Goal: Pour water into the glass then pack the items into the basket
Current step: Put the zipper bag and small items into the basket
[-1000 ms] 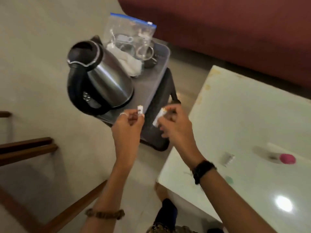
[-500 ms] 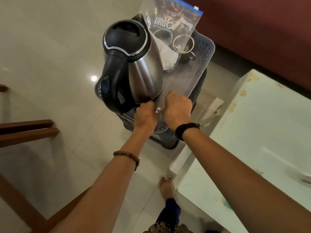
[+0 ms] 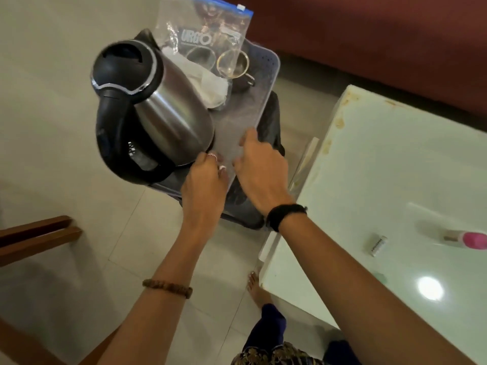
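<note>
Both hands moved apart over basket (image 3: 266, 83) near corner; small white piece seen between them earlier gone from view, likely dropped in. Left hand (image 3: 204, 180) fingers curled, contents unclear, cannot tell; right hand (image 3: 259, 169) relaxed, released. Kettle (image 3: 155, 111), zip bag (image 3: 208, 35) inside basket; packing under way. Pale glossy table (image 3: 395, 167) at right, tiled floor (image 3: 52, 75)

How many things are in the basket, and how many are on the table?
In the basket:
Kettle: 1
Zip bag: 1
White cloth: 1
Small strainer: 1
On the table:
Small box: 1
Pink-capped item: 1
Total: 6
</note>
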`<state>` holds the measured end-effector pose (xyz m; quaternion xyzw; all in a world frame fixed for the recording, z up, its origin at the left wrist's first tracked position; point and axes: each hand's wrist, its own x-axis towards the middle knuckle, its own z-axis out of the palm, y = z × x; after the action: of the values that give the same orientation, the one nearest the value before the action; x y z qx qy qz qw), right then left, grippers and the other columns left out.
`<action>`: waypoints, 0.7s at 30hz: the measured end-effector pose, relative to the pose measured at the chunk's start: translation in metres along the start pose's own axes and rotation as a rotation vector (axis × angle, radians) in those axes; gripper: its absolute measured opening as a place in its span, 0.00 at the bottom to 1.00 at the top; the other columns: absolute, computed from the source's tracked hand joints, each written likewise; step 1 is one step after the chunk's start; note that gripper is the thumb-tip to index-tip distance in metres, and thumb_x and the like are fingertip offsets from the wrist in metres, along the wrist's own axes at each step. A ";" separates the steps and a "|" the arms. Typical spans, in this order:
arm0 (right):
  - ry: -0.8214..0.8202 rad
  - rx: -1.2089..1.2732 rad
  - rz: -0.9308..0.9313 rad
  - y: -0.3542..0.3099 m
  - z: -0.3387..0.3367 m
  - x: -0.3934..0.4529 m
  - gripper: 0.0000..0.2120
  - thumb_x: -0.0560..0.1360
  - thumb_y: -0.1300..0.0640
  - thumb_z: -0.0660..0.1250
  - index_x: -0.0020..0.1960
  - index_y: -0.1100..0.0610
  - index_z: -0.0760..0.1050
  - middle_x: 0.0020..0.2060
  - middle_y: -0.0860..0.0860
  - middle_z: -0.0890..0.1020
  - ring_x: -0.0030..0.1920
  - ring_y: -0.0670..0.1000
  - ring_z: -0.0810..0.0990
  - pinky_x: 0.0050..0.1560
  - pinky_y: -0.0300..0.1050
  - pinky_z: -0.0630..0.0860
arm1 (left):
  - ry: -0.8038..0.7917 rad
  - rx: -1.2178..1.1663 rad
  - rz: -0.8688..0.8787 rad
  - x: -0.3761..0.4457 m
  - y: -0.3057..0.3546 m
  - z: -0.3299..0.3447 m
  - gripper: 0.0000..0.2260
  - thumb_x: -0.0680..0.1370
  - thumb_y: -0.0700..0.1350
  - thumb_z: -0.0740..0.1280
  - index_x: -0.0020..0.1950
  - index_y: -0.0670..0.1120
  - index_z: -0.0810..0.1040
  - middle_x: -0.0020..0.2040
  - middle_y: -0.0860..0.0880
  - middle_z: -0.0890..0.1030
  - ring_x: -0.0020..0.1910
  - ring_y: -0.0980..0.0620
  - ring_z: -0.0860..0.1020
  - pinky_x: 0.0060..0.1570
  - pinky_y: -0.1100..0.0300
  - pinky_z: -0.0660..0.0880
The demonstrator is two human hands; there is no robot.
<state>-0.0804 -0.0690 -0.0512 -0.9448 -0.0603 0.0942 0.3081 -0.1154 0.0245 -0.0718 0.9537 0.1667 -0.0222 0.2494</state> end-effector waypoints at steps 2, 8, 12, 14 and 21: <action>0.069 0.122 0.110 0.026 -0.018 -0.022 0.11 0.75 0.61 0.60 0.57 0.57 0.67 0.40 0.56 0.82 0.40 0.59 0.80 0.36 0.48 0.74 | 0.053 -0.138 0.072 -0.020 0.025 0.000 0.04 0.78 0.40 0.62 0.49 0.41 0.75 0.47 0.44 0.78 0.45 0.46 0.77 0.47 0.49 0.76; 0.049 0.225 0.463 0.143 -0.054 -0.115 0.09 0.75 0.58 0.64 0.54 0.53 0.68 0.34 0.50 0.81 0.33 0.47 0.77 0.28 0.30 0.64 | -0.251 -0.404 0.079 -0.097 0.100 0.066 0.05 0.77 0.39 0.63 0.50 0.46 0.77 0.45 0.51 0.79 0.41 0.60 0.76 0.42 0.74 0.71; 0.008 0.292 0.709 0.219 -0.073 -0.177 0.08 0.74 0.58 0.63 0.53 0.52 0.69 0.39 0.50 0.83 0.40 0.53 0.80 0.34 0.40 0.68 | -0.484 -0.370 0.048 -0.139 0.130 0.134 0.05 0.77 0.43 0.64 0.51 0.49 0.75 0.47 0.56 0.74 0.47 0.58 0.76 0.42 0.75 0.69; 0.003 0.296 0.797 0.252 -0.083 -0.205 0.08 0.74 0.57 0.64 0.53 0.53 0.69 0.40 0.51 0.84 0.40 0.53 0.79 0.34 0.40 0.67 | -0.531 -0.346 0.010 -0.150 0.144 0.162 0.09 0.76 0.46 0.66 0.55 0.49 0.74 0.50 0.54 0.73 0.52 0.55 0.75 0.44 0.67 0.70; -0.204 0.181 0.899 0.303 -0.091 -0.259 0.22 0.69 0.44 0.70 0.52 0.55 0.63 0.37 0.48 0.73 0.37 0.53 0.74 0.32 0.43 0.63 | -0.453 -0.077 0.101 -0.163 0.171 0.215 0.14 0.77 0.45 0.64 0.61 0.44 0.73 0.58 0.42 0.70 0.57 0.44 0.72 0.49 0.55 0.71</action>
<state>-0.2963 -0.4091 -0.1225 -0.8325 0.3332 0.3154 0.3105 -0.2043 -0.2690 -0.1591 0.9213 0.0592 -0.2166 0.3175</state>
